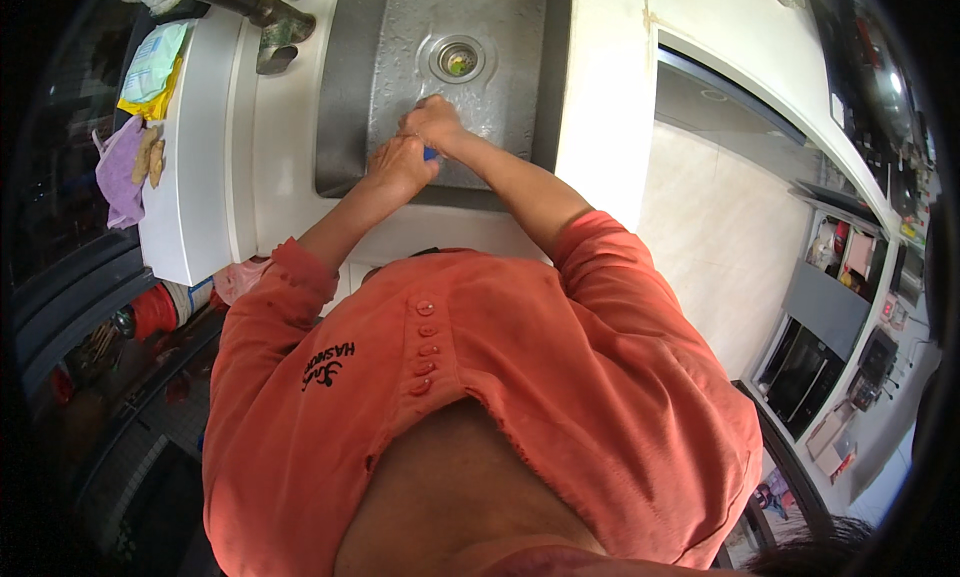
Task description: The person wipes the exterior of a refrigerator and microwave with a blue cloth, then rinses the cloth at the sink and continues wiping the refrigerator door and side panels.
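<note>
Both of my hands are together over the stainless steel sink basin (510, 138), below the drain in the picture. My left hand (401, 163) is closed around a small blue object (430, 153); only a bit of it shows beside the fingers. Against it, slightly higher and to the right, my right hand (433, 119) is bent with its fingers curled down. What lies under its fingers is hidden. Green and yellow scraps sit in the sink drain (458, 61). The basin floor is wet, with bright splashes beside my right hand.
A metal faucet (281, 26) stands left of the basin. On the white ledge (184, 202) at the left lie a light green packet (154, 61), a yellow packet (159, 108), a purple cloth (120, 172) and ginger-like roots (148, 157). White countertop (604, 89) borders the basin's right side.
</note>
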{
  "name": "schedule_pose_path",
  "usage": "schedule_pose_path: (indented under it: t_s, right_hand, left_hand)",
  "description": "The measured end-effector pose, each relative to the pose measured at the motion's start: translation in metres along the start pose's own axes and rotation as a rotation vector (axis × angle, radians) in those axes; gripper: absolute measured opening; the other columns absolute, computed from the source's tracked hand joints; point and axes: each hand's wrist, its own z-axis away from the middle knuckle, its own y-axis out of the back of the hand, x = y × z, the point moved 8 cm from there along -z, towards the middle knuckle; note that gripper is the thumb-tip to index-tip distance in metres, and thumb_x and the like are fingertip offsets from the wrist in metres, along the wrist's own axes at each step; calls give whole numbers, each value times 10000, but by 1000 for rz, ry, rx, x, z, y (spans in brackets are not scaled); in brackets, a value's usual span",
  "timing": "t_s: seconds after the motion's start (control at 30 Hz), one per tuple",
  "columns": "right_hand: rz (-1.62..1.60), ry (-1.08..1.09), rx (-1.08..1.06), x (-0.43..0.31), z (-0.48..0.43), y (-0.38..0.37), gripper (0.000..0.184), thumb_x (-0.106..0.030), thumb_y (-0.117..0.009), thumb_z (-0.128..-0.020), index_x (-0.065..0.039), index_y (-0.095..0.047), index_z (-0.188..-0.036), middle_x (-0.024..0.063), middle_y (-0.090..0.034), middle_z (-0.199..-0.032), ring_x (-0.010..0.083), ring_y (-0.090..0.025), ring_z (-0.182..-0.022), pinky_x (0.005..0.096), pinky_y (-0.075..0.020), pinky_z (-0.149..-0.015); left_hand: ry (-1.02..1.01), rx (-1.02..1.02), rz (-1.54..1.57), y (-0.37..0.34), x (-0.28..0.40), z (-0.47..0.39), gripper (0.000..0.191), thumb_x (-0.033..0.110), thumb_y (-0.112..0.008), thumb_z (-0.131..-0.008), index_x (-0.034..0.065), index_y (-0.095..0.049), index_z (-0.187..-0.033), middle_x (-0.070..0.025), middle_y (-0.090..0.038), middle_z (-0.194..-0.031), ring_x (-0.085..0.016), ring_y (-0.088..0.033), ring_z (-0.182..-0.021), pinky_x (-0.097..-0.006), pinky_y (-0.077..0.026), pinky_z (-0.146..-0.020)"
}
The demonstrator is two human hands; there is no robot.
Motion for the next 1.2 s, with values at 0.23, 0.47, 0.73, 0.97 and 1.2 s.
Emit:
schedule_pose_path:
  t_s: [0.23, 0.47, 0.73, 0.97, 1.2]
  right_hand:
    - [-534, 42, 188, -28, -7, 53, 469, -424, -681, -707, -11, -651, -927, 170, -656, -851, 281, -634, -750, 408, -499, -676]
    - [-1451, 23, -115, -24, 3, 71, 791, -647, -554, -757, -67, -404, -1274, 181, -506, -1180, 331, -487, -1094, 513, -407, -883]
    - [-1800, 440, -451, -92, 45, 97, 695, -488, -601, -795, -149, -363, -1352, 191, -451, -1276, 426, -443, -1149, 582, -410, -904]
    - [-1160, 412, -256, -108, 60, 129, 287, -9, -629, -707, 45, -615, -988, 132, -617, -815, 276, -628, -811, 357, -508, -771]
    - [-1003, 242, 172, -66, 50, 115, 199, -98, -629, -767, 53, -637, -896, 67, -558, -637, 147, -551, -566, 275, -470, -519]
  left_hand:
    - [67, 108, 557, 31, -24, -25, 313, 207, -679, -679, -16, -598, -883, -181, -623, -748, -275, -619, -653, -396, -511, -627]
    - [10, -406, 2055, 41, 44, -7, 383, 283, -557, -825, -3, -504, -1075, -95, -554, -764, -160, -535, -543, -403, -515, -559]
    - [-57, -410, 2417, 36, 71, -3, 448, 323, -525, -856, -41, -458, -1108, -122, -509, -919, -166, -564, -676, -445, -544, -711]
    - [-33, -501, 2055, 47, 65, -4, 352, 274, -547, -839, -25, -475, -1010, -100, -520, -821, -126, -539, -575, -365, -536, -440]
    - [187, -262, 1249, 27, 38, -17, 185, 144, -659, -708, 24, -538, -778, -41, -522, -637, -104, -477, -433, -274, -363, -347]
